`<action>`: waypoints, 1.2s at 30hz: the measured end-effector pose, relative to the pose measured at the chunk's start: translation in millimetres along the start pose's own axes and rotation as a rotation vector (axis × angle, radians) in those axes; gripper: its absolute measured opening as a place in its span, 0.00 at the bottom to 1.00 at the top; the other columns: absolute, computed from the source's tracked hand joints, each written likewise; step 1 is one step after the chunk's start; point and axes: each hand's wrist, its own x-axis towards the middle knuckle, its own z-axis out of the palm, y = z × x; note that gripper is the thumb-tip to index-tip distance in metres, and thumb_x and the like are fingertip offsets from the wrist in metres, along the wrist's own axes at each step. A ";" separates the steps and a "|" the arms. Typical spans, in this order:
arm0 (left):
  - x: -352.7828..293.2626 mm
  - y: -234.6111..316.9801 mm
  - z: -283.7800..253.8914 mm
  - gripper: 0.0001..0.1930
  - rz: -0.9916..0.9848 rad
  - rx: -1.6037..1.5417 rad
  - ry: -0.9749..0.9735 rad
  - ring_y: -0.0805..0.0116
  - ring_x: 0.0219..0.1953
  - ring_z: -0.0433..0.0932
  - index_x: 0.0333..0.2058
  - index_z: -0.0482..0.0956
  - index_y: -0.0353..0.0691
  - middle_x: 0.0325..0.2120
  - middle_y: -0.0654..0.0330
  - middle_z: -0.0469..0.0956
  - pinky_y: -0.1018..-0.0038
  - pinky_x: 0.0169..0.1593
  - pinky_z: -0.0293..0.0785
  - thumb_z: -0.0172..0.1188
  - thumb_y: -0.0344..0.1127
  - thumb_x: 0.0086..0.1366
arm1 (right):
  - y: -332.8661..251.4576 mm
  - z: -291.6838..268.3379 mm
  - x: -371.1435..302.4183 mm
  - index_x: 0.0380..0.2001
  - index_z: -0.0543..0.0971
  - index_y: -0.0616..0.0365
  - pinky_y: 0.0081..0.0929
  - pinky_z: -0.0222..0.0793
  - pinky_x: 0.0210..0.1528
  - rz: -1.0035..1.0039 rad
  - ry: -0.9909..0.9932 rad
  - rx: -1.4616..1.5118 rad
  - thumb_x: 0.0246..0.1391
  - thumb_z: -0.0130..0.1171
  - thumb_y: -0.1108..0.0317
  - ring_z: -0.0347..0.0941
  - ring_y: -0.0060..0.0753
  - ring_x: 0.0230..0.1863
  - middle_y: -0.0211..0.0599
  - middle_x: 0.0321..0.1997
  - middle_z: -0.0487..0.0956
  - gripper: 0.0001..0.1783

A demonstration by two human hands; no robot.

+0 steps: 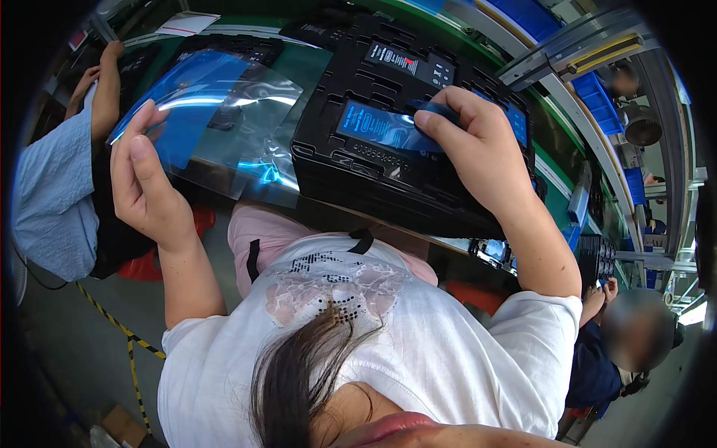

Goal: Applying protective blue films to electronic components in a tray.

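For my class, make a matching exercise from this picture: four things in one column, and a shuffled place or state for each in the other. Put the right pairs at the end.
Column one
1. Right hand
2. Striped tape
3. Stack of black trays
4. Blue bin

Column two
A. Directly beneath the pinching fingers
B. Far upper right of the picture
C. Thumb and finger pinching blue film
D. Lower left, on the floor

Right pairs: 1-C; 2-D; 3-A; 4-B
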 end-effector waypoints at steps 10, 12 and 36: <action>1.3 11.3 3.2 0.19 -0.043 0.042 -0.016 0.65 0.45 0.76 0.44 0.75 0.28 0.40 0.49 0.78 0.68 0.54 0.66 0.40 0.38 0.70 | -2.6 2.0 -1.1 0.30 0.73 0.64 0.17 0.55 0.23 -0.002 0.001 -0.081 0.54 0.56 0.67 0.59 0.13 0.21 0.25 0.18 0.68 0.09; 1.6 11.1 2.2 0.20 -0.038 0.047 -0.022 0.65 0.44 0.76 0.44 0.75 0.28 0.39 0.49 0.78 0.68 0.54 0.66 0.40 0.38 0.70 | 0.1 4.5 -0.5 0.30 0.73 0.64 0.19 0.57 0.23 -0.049 0.019 -0.115 0.53 0.56 0.67 0.60 0.16 0.21 0.28 0.18 0.69 0.10; 23.4 54.2 4.6 0.12 0.086 -0.357 -0.246 0.63 0.39 0.79 0.41 0.76 0.30 0.34 0.49 0.79 0.66 0.50 0.72 0.49 0.28 0.63 | -55.3 -3.5 36.0 0.36 0.74 0.58 0.37 0.69 0.38 -1.238 0.386 0.021 0.42 0.63 0.58 0.73 0.47 0.37 0.42 0.38 0.74 0.20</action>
